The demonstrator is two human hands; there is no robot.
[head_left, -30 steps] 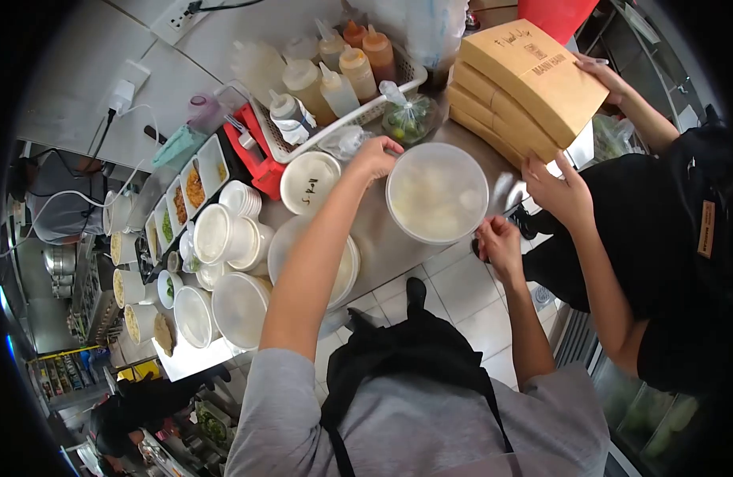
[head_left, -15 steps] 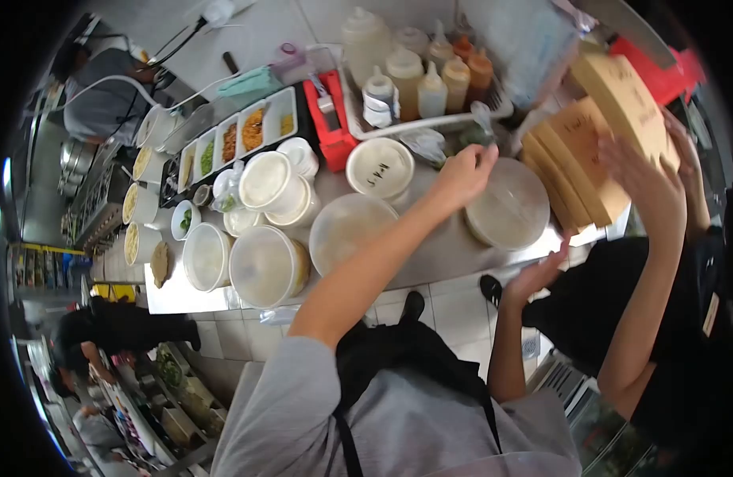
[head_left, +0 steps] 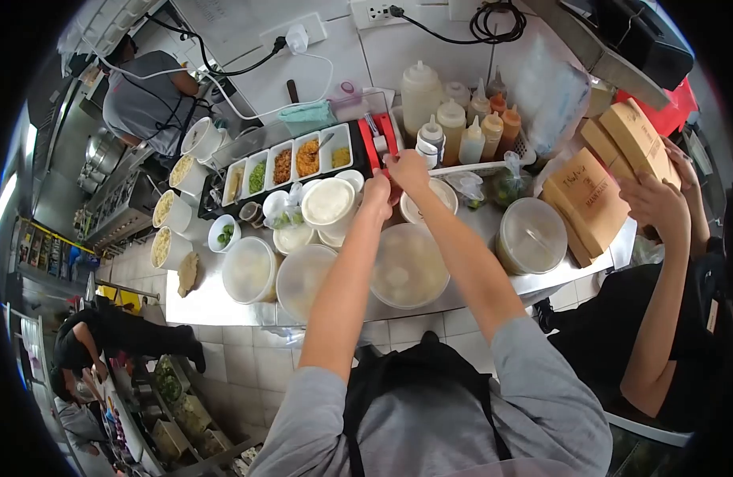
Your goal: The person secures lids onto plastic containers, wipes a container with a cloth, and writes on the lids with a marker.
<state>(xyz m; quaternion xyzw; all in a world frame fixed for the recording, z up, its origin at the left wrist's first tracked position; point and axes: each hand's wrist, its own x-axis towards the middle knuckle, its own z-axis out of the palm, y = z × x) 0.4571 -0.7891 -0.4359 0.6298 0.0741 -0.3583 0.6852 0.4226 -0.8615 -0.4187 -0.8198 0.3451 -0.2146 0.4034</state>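
Both my hands meet at the front end of a red tape dispenser [head_left: 368, 137] on the steel counter. My right hand [head_left: 408, 170] has its fingers curled closed at the dispenser's edge. Just to its left and lower, my left hand [head_left: 377, 196] is also closed, fingertips pinched together. What sits between the fingers is too small to make out. A lidded white tub [head_left: 439, 200] stands partly hidden under my right wrist. Small knotted clear bags lie to the right, one with green contents [head_left: 512, 187].
Lidded tubs [head_left: 249, 269] line the near counter edge. Behind stand a topping tray [head_left: 280, 167] and a basket of sauce bottles [head_left: 452, 131]. At right, a co-worker's hands [head_left: 660, 203] hold a brown paper bag [head_left: 638, 137]; other people work at left.
My left hand has moved left from the small clear bags to the tape dispenser. My right hand has come up from below the counter edge to join it. The view has shifted.
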